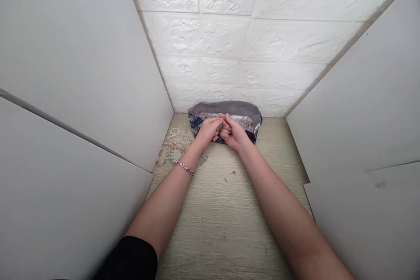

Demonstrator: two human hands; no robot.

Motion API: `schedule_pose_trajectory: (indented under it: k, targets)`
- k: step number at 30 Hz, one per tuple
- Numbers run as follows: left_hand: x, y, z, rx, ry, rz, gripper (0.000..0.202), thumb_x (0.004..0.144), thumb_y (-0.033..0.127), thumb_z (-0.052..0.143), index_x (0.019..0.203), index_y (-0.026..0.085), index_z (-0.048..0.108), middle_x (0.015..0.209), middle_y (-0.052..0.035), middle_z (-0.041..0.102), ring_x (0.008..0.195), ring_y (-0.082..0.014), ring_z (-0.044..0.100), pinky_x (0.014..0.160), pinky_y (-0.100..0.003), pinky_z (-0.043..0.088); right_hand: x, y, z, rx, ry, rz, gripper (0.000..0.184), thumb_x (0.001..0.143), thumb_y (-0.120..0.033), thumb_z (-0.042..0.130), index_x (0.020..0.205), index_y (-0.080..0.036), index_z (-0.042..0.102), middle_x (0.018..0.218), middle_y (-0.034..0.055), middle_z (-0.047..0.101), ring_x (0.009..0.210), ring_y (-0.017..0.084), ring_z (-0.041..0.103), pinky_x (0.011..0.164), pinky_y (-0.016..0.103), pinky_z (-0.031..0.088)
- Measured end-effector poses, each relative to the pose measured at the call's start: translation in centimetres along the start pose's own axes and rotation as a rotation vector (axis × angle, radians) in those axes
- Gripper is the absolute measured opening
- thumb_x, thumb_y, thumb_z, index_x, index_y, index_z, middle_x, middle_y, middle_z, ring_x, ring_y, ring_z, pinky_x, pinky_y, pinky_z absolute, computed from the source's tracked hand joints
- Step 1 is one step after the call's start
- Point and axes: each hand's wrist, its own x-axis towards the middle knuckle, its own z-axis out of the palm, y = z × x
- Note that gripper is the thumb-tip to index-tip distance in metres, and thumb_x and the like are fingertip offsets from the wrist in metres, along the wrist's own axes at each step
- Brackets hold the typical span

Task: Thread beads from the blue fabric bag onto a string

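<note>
Grey pouch (pixel 226 108) lies against the wall on the tabletop (pixel 223 210). Left hand (pixel 207 131) and right hand (pixel 233 133) meet there, fingers curled together; anything pinched is too small to tell. Beads (pixel 172 146) lie left.

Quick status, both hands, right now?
Left hand: fingers curled shut, pinching something small over the pouch; what it is cannot be told.
Right hand: the same, touching the left.

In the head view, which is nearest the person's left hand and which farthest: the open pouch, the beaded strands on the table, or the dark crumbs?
From the left hand:
1. Open pouch, just behind the hand by the back wall; the fingers overlap it.
2. Beaded strands, on the table to the left, beside the side panel.
3. Dark crumbs, mid-table, toward the person, between the forearms.
</note>
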Motion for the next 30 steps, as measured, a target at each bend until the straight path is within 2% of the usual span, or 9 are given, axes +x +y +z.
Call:
schedule_pose_trajectory:
  k: [5,10,16,22,26,30]
  targets:
    - [0.19,-0.2,0.05,-0.008,-0.001,0.005,0.014,0.075,0.023,0.043,0.063,0.015,0.046,0.038,0.0095,0.021,0.027,-0.0016,0.017,0.029,-0.017,0.015,-0.03,0.1,0.41,-0.02,0.054,-0.045,0.027,0.085,-0.037,0.038,0.076,-0.014,0.05,0.04,-0.0082,0.027,0.032,0.002,0.016,0.034,0.015,0.016]
    - [0.27,-0.21,0.26,-0.01,0.008,0.014,0.016,0.075,0.022,0.041,0.061,0.016,0.044,0.037,0.0092,0.021,0.027,-0.002,0.016,0.029,-0.017,0.015,0.1,0.1,0.53,0.032,0.149,-0.05,0.033,0.088,-0.035,0.029,0.062,-0.016,0.037,0.038,-0.0078,0.023,0.032,0.003,0.016,0.035,0.016,0.016]
    - [0.32,-0.19,0.22,-0.015,0.013,0.027,0.013,0.072,0.019,0.042,0.06,0.015,0.043,0.037,0.0091,0.02,0.027,-0.0015,0.015,0.029,-0.016,0.015,0.1,0.03,0.79,0.06,0.188,-0.076,0.028,0.087,-0.028,0.028,0.062,-0.017,0.032,0.039,-0.0076,0.023,0.032,0.004,0.017,0.036,0.017,0.018]
    - [0.48,-0.28,0.35,-0.03,0.05,0.015,0.012,0.071,0.018,0.043,0.06,0.015,0.043,0.039,0.0094,0.021,0.028,-0.0013,0.017,0.03,-0.015,0.017,0.26,0.12,0.93,0.083,0.245,-0.091,0.017,0.078,-0.013,0.03,0.062,-0.017,0.032,0.041,-0.0067,0.027,0.035,0.005,0.025,0.038,0.017,0.023]
    - [0.47,-0.32,0.53,-0.029,0.045,0.031,0.014,0.073,0.017,0.042,0.061,0.014,0.047,0.04,0.0091,0.023,0.028,-0.0013,0.019,0.03,-0.016,0.019,0.46,0.24,0.54,0.118,0.228,-0.098,0.017,0.078,-0.015,0.03,0.062,-0.016,0.034,0.043,-0.0054,0.031,0.037,0.006,0.032,0.039,0.017,0.026]
    - [0.5,-0.52,0.5,-0.022,0.026,0.079,0.013,0.073,0.016,0.045,0.063,0.012,0.052,0.046,0.0071,0.036,0.03,0.0002,0.024,0.031,-0.016,0.022,0.54,0.39,0.43,0.131,0.207,-0.097,0.022,0.083,-0.022,0.03,0.063,-0.016,0.037,0.043,-0.0053,0.032,0.038,0.007,0.035,0.04,0.018,0.03]
